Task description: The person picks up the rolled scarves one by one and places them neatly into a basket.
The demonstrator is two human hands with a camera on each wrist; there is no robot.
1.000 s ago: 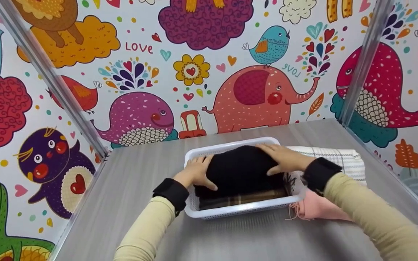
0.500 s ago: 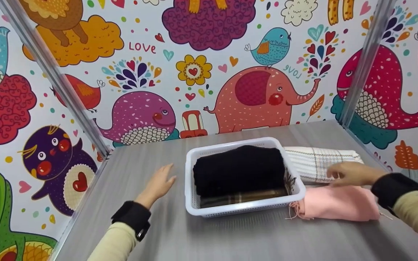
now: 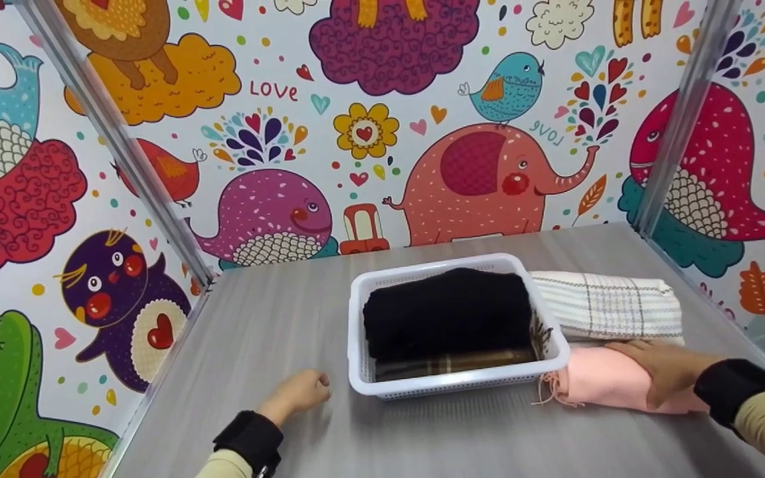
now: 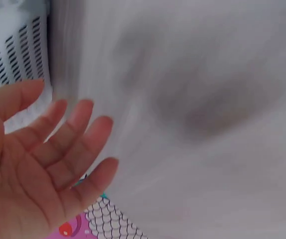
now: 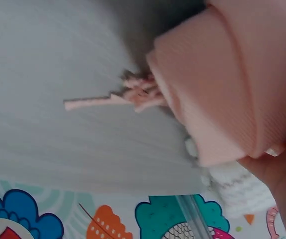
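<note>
My right hand [image 3: 671, 368] spans the right part of a folded pink scarf [image 3: 605, 378] with tasselled ends, gripping it with fingers over the far side and thumb towards the near side. The right wrist view shows the pink scarf [image 5: 217, 89] large, covering most of the fingers. My left hand [image 3: 301, 392] hovers over the table left of the basket, fingers loosely bent around nothing; in the left wrist view its palm [image 4: 28, 184] faces the camera. A white plastic basket [image 3: 459, 382] holds a folded black cloth [image 3: 449, 312] lying over a brown plaid one [image 3: 469, 362].
A folded white plaid cloth [image 3: 611, 305] with thin stripes lies right of the basket, behind the pink scarf. The grey table [image 3: 263, 312] meets cartoon-printed walls [image 3: 369, 66] at the back and sides, with metal posts [image 3: 117, 133] at the corners.
Both hands have left the black cloth in the basket. The right went out over the white plaid cloth, then down onto the pink scarf; the left withdrew leftwards and nearer the person.
</note>
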